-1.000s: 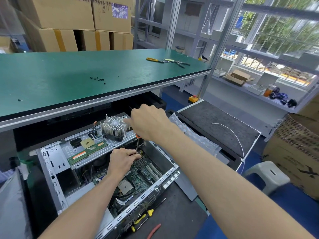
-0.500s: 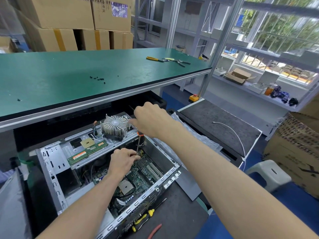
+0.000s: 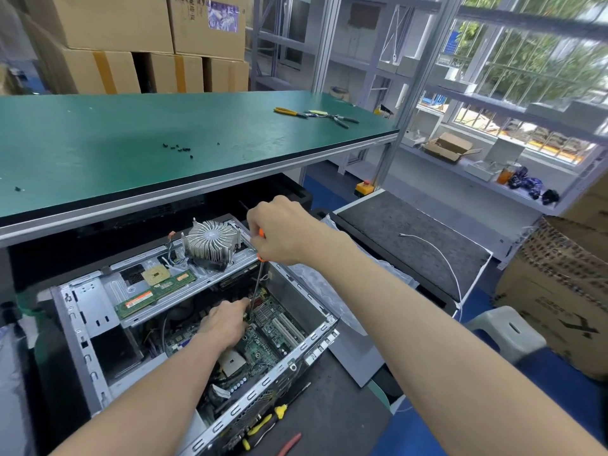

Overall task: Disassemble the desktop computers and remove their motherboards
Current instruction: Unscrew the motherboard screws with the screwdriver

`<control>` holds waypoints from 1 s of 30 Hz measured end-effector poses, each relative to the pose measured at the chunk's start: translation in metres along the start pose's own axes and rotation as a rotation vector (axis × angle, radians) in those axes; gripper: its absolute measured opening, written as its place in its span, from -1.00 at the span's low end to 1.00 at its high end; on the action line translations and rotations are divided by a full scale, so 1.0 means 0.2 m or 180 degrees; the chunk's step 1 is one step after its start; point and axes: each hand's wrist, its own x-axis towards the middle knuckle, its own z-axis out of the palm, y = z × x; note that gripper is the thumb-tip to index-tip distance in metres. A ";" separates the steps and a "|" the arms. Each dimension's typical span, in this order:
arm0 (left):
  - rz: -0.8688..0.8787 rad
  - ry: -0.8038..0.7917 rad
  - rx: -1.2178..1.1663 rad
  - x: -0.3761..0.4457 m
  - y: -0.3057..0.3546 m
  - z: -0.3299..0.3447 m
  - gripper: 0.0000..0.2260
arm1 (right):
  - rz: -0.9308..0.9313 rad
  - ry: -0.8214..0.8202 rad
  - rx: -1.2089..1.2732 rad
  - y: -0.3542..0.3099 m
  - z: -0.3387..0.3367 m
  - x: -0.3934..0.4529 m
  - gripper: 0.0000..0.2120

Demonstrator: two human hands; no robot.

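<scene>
An open silver desktop case [image 3: 82, 311] lies on its side under the green bench. Inside it sits the green motherboard [image 3: 263, 340]. My right hand [image 3: 279, 235] grips the orange handle of a screwdriver [image 3: 258, 278], whose shaft points down to the board. My left hand [image 3: 225, 320] is inside the case, its fingertips pinching the shaft near the tip. A finned round heatsink [image 3: 212, 240], a loose processor [image 3: 156, 274] and a memory stick [image 3: 158, 291] rest on the case's upper rail.
The green bench [image 3: 131, 149] above holds several small black screws [image 3: 177, 148] and pliers [image 3: 316, 115]. A yellow-handled screwdriver [image 3: 289, 403] and red-handled cutters [image 3: 289, 444] lie on the dark mat in front. A white stool [image 3: 506, 330] and cardboard boxes [image 3: 559, 291] stand to the right.
My right hand has shifted slightly right and down on the screwdriver handle. My left hand stays at the shaft inside the case.
</scene>
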 end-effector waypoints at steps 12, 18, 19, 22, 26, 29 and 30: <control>0.0148 0.0407 0.0404 0.02 0.05 0.03 -0.84 | 0.0027 0.0073 0.0026 0.01 0.01 0.00 -0.78; 0.0078 0.0460 0.0251 0.03 0.06 0.05 -0.87 | -0.0302 -0.0048 0.0606 0.04 -0.01 -0.03 -0.80; 0.0053 0.0439 0.0207 0.04 0.06 0.06 -0.86 | -0.0215 0.0065 0.0538 0.04 0.00 -0.03 -0.85; -0.0035 0.0353 0.0083 0.07 0.04 0.07 -0.80 | 0.0243 0.0329 -0.0261 0.02 0.01 -0.02 -0.65; -0.0052 0.0313 0.0069 0.09 0.03 0.08 -0.73 | -0.0047 0.0043 0.0018 0.00 0.01 0.00 -0.92; -0.0096 0.0310 0.0037 0.10 0.02 0.08 -0.74 | -0.0382 -0.0075 0.0330 0.00 0.00 -0.02 -0.79; -0.0092 0.0302 0.0038 0.10 0.02 0.08 -0.75 | -0.0394 0.0030 0.0429 0.00 0.01 -0.03 -0.79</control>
